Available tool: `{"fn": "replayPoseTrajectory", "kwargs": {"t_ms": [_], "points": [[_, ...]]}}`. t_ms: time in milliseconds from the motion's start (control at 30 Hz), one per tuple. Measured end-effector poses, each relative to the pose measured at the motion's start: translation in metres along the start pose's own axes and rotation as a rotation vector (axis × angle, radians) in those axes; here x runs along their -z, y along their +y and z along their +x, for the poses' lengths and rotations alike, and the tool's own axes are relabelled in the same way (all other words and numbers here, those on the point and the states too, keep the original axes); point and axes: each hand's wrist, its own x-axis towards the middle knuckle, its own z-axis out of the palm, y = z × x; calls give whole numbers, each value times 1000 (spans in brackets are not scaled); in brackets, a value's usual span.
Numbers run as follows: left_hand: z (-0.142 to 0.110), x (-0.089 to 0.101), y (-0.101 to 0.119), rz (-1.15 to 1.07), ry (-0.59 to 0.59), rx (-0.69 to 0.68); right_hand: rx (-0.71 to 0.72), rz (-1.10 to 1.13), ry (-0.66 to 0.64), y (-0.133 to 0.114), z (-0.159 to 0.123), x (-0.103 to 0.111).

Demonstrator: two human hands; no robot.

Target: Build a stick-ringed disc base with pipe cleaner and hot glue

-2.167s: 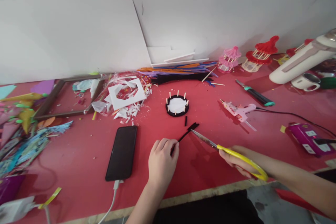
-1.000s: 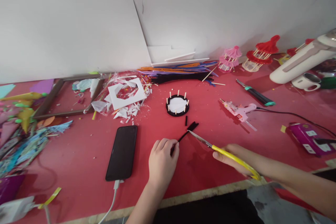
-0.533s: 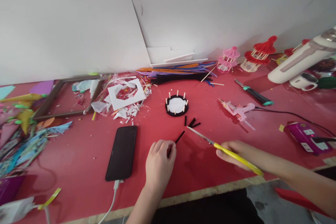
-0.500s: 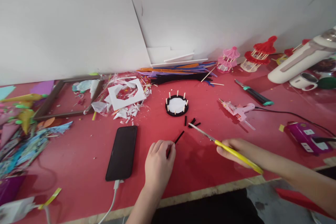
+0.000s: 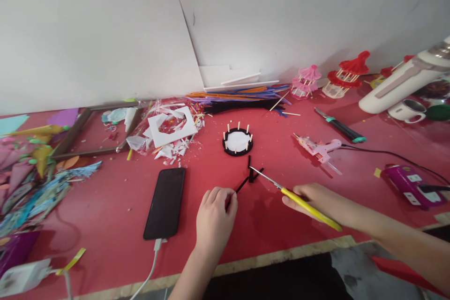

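My left hand (image 5: pixel 216 215) is closed, pinching a thin black pipe cleaner (image 5: pixel 242 184) between thumb and fingers; part of it is hidden by the hand. My right hand (image 5: pixel 312 204) grips yellow-handled scissors (image 5: pixel 302 201), whose blades point up and left. The blade tip lies by several short black pipe cleaner pieces (image 5: pixel 251 176) on the red table, just right of the held strip. Beyond them sits a round white base (image 5: pixel 236 141) with a black fuzzy rim and short wooden sticks standing upright around it.
A phone (image 5: pixel 164 204) on a white cable lies left of my left hand. At right are a pink glue gun (image 5: pixel 319 150), a utility knife (image 5: pixel 341 125) and a purple power strip (image 5: pixel 413 185). Pipe cleaners (image 5: pixel 239 96), foam scraps (image 5: pixel 172 126) and a white flask (image 5: pixel 401 79) stand farther back.
The scissors have shifted slightly left with my right hand, and the loose short black pieces lie in a different arrangement. My left hand has moved slightly right, still pinching the pipe cleaner.
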Motion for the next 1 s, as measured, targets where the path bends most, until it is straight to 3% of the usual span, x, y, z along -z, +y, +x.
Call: {"fn": "replayPoseTrajectory", "kwargs": {"t_ms": [167,333,400,533,700,833,1000], "points": [[2,-2,4,-12,-3,7,42,-19,-3,15,-2,2],[6,-7,11,-37,10,50,-54,167,-288,21,-13,6],[8,-9,15,-50,11,59,-88,202,-321,17,-17,5],[7,-12,20,-69,4,60,-64,154,-300,1,-19,4],[3,-11,22,-85,-12,48,29,126,-163,-10,-18,3],[7,-8,18,-109,-12,39,-14,116,-192,-4,-17,3],[22,-14,15,-88,-39,23,-48,93,-174,22,-23,9]]}}
